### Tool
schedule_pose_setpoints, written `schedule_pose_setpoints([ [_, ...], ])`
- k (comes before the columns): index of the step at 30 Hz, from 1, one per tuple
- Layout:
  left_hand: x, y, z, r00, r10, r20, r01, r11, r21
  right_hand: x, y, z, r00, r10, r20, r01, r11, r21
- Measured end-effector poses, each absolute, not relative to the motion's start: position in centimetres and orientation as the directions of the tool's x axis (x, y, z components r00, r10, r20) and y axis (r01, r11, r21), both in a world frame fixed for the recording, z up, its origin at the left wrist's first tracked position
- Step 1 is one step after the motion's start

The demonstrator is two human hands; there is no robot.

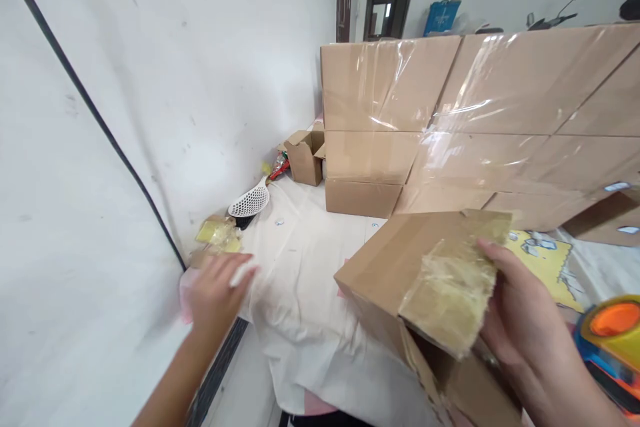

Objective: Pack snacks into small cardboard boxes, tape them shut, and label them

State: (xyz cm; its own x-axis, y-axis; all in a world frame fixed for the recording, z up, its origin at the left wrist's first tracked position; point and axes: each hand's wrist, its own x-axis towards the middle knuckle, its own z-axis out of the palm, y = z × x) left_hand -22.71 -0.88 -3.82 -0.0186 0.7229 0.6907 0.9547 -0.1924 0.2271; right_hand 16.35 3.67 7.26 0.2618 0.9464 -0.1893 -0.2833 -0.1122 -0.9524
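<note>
Two bare hands of ours show, their forearms cut off by the edges of the view. Our left hand [217,290] is blurred, its fingers loosely spread, near a crumpled clump of yellowish clear tape [220,232]; whether it touches that clump we cannot tell. Our right hand [520,313] pinches the flap of a brown cardboard box [385,273], thumb on top, the other fingers mostly hidden. The box is right of centre before us, tilted over a tabletop draped in white cloth [300,267]; its underside is hidden, so we cannot tell whether it rests there. A yellow tape roll with an orange core [613,320] is cut off at the right.

The longer sides of the box's upper panel slant from upper left to lower right, and its gaping end points towards us. Torn yellowish tape strips [445,293] cover the flap at that end.

Behind stands a stack of brown cartons wrapped in clear film [450,113]. Small white labels [629,229] near the right edge are too tiny for us to read, as are the pale marks on a blue plastic box [443,17] farther back.
</note>
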Motion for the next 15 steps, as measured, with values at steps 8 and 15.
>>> schedule_pose_setpoints([
  [8, -7.1, 1.6, -6.1, 0.307, 0.757, 0.576, 0.440, -0.650, 0.620, 12.7, 0.8, 6.2, -0.280, 0.956, -0.083, -0.074, -0.108, -0.991],
  [15, -4.4, 2.9, -6.5, 0.172, 0.809, 0.562, 0.398, -0.579, 0.711, 11.9, 0.2, 5.1, -0.300, 0.941, 0.157, 0.341, 0.260, -0.903],
])
